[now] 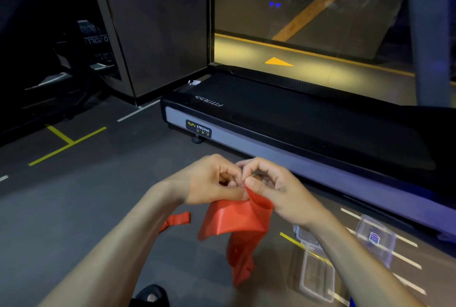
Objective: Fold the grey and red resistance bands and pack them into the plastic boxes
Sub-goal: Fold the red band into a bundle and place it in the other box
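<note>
I see open dark floor (81,203) to the left — free passage there. To the right, 2 clear plastic boxes (317,274) and the treadmill (283,124) ahead block the way.

We see a treadmill (296,119) running from the middle of the frame down to the right edge, its deck black and its side rail grey. A label reading "BODY STRONG" (198,128) sits on the near end of that rail, and "FITNESS" (209,101) is printed upside down on the deck. Behind it stands a large window (308,15), showing a yellow arrow (278,62) on the ground outside. We see yellow lines (66,144) on the dark floor at left. At the bottom edge is a black shoe (151,295).
</note>
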Demonstrator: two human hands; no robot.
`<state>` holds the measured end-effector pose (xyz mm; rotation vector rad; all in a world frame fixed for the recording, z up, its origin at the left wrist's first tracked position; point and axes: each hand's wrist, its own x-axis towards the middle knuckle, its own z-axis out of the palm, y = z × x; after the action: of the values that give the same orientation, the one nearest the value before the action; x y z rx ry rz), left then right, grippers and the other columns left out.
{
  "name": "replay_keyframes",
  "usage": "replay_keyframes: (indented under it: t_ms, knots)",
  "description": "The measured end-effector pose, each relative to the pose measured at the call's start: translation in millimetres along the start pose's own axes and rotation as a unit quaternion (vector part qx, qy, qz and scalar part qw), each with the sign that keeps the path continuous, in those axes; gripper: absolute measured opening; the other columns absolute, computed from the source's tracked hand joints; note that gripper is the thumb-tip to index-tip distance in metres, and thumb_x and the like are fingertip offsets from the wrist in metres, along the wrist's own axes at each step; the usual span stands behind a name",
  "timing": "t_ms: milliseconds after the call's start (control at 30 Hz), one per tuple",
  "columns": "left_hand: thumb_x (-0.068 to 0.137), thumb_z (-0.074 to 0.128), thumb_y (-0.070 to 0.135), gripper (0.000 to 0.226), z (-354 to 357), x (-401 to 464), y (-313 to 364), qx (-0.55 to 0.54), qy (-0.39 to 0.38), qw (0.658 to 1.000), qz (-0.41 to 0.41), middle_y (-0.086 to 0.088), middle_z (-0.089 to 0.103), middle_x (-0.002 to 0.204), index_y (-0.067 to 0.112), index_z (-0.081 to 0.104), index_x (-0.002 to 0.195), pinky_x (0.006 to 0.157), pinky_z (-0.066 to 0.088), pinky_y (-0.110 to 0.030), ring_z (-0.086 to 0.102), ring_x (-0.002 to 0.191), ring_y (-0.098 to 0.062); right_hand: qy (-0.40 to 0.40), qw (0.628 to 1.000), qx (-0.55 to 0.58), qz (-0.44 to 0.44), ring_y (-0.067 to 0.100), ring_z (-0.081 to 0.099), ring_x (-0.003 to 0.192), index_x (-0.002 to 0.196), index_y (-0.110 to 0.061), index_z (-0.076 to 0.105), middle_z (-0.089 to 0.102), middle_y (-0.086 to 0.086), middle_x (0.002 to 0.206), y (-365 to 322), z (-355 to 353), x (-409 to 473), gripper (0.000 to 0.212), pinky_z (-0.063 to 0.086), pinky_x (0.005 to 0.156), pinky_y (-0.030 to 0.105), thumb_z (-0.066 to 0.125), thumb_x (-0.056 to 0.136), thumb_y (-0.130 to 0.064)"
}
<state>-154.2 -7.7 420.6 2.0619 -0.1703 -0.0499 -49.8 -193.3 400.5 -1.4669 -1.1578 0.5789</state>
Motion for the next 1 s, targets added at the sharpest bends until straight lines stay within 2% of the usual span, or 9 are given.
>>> replay_keyframes:
  t_ms: [100, 167, 267, 367, 433, 600, 767, 900, 1000]
  knots:
    - [0.089, 0.078, 0.022, 0.025, -1.6, -0.9, -1.9, 0.075, 0.030, 0.997, -0.001, 0.009, 0.053, 0.057, 0.030, 0.068, 0.067, 0.059, 0.037, -0.024, 0.044, 0.057, -0.007, -0.003, 0.998, -0.070, 0.004, 0.022, 0.057, 0.082, 0.098, -0.007, 0.060, 0.063, 0.018, 0.095, -1.0, -3.2, 0.2, 0.013, 0.046, 0.077, 0.038, 0.059, 0.100, -0.020]
    - [0.087, 0.080, 0.027, 0.015, -2.3, -2.0, -1.1, 0.127, 0.057, 0.990, 0.007, 0.008, 0.058, 0.058, 0.025, 0.072, 0.074, 0.058, 0.037, -0.019, 0.045, 0.056, -0.003, -0.017, 0.994, -0.108, 0.000, 0.029, 0.054, 0.077, 0.097, -0.011, 0.060, 0.060, 0.020, 0.088, -3.8, -7.2, -0.5, 0.009, 0.046, 0.074, 0.044, 0.058, 0.101, -0.018]
    - [0.087, 0.081, 0.033, 0.012, -4.6, -4.5, -2.2, 0.108, 0.055, 0.993, -0.002, 0.005, 0.068, 0.068, 0.023, 0.077, 0.083, 0.063, 0.045, -0.020, 0.054, 0.063, -0.002, -0.025, 0.986, -0.164, -0.012, 0.033, 0.055, 0.079, 0.095, -0.020, 0.061, 0.062, 0.011, 0.085, -7.8, -12.8, -1.1, 0.006, 0.047, 0.075, 0.053, 0.059, 0.100, -0.018]
    - [0.091, 0.077, 0.028, 0.011, -10.9, -10.7, -5.3, 0.047, 0.013, 0.998, -0.039, 0.000, 0.077, 0.083, 0.017, 0.078, 0.089, 0.076, 0.053, -0.027, 0.067, 0.077, -0.006, -0.006, 0.983, -0.182, -0.022, 0.025, 0.057, 0.078, 0.094, -0.023, 0.062, 0.063, 0.001, 0.085, -12.0, -21.1, -1.4, 0.005, 0.048, 0.074, 0.048, 0.059, 0.098, -0.020]
    - [0.092, 0.076, 0.024, 0.012, -13.4, -13.2, -7.4, 0.038, 0.012, 0.998, -0.043, -0.002, 0.078, 0.087, 0.012, 0.078, 0.091, 0.079, 0.055, -0.030, 0.069, 0.081, -0.008, -0.002, 0.981, -0.191, -0.022, 0.021, 0.058, 0.077, 0.094, -0.023, 0.062, 0.063, -0.003, 0.084, -13.6, -26.0, -2.2, 0.005, 0.048, 0.074, 0.043, 0.060, 0.098, -0.020]
    - [0.087, 0.081, 0.026, 0.012, -14.0, -13.0, -6.8, 0.035, 0.028, 0.998, -0.047, 0.001, 0.075, 0.078, 0.014, 0.078, 0.088, 0.073, 0.053, -0.031, 0.066, 0.074, -0.009, 0.000, 0.979, -0.200, -0.023, 0.013, 0.058, 0.076, 0.094, -0.023, 0.063, 0.064, -0.007, 0.084, -13.4, -27.6, -2.8, 0.006, 0.047, 0.072, 0.030, 0.061, 0.097, -0.019]
    - [0.085, 0.083, 0.021, 0.012, -13.1, -11.5, -7.0, 0.021, 0.031, 0.998, -0.049, 0.005, 0.069, 0.073, 0.010, 0.077, 0.088, 0.070, 0.049, -0.023, 0.060, 0.069, -0.007, 0.002, 0.980, -0.198, -0.023, 0.012, 0.058, 0.077, 0.095, -0.023, 0.063, 0.064, -0.007, 0.084, -13.7, -28.4, -2.6, 0.005, 0.048, 0.073, 0.032, 0.060, 0.097, -0.022]
    - [0.084, 0.084, 0.023, 0.014, -12.8, -11.1, -8.8, 0.024, 0.029, 0.998, -0.052, 0.002, 0.070, 0.075, 0.011, 0.076, 0.089, 0.071, 0.049, -0.024, 0.060, 0.071, -0.007, 0.003, 0.980, -0.196, -0.027, 0.012, 0.058, 0.076, 0.095, -0.023, 0.063, 0.064, -0.008, 0.084, -13.7, -28.7, -3.4, 0.005, 0.047, 0.073, 0.032, 0.061, 0.098, -0.020]
    - [0.085, 0.083, 0.025, 0.013, -13.8, -11.2, -9.6, 0.024, 0.033, 0.998, -0.049, 0.002, 0.069, 0.074, 0.014, 0.076, 0.086, 0.068, 0.047, -0.023, 0.060, 0.070, -0.007, 0.005, 0.981, -0.194, -0.026, 0.016, 0.059, 0.078, 0.095, -0.023, 0.063, 0.064, -0.006, 0.085, -13.6, -29.3, -3.7, 0.005, 0.049, 0.074, 0.037, 0.060, 0.097, -0.020]
